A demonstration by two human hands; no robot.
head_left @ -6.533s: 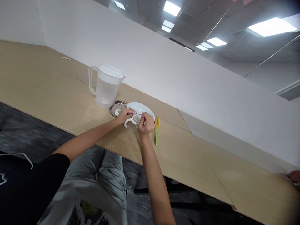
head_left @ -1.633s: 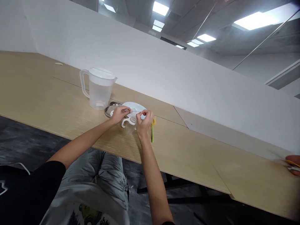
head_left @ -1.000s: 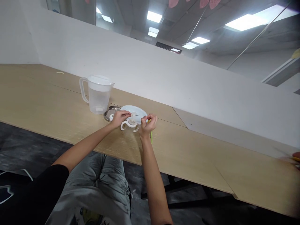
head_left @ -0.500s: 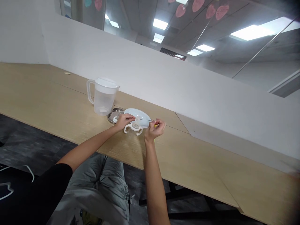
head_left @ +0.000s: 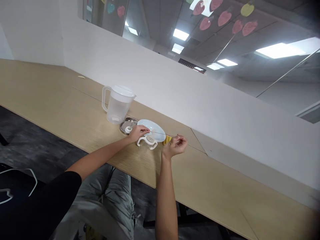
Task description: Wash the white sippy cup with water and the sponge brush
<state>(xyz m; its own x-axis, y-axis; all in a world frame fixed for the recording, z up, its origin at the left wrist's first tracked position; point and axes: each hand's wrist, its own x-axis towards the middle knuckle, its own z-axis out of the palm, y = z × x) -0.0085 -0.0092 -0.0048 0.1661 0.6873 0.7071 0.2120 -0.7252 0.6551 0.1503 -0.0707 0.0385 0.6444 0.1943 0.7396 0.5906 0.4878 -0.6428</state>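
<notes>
The left hand [head_left: 138, 133] and right hand [head_left: 175, 145] pinched a hair-fine strand [head_left: 158, 133] between closed fingers, stretching it toward 3 o'clock across a white plate [head_left: 156, 127], its limp lightness seemingly leaving only the ends to grip.

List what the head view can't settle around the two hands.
Head view:
Thin strand: too fine to tell thread from wire; its ends vanish into the left hand and right hand, whose fingers hide them.
Yellow sponge: lower part hidden by the right hand.
</notes>
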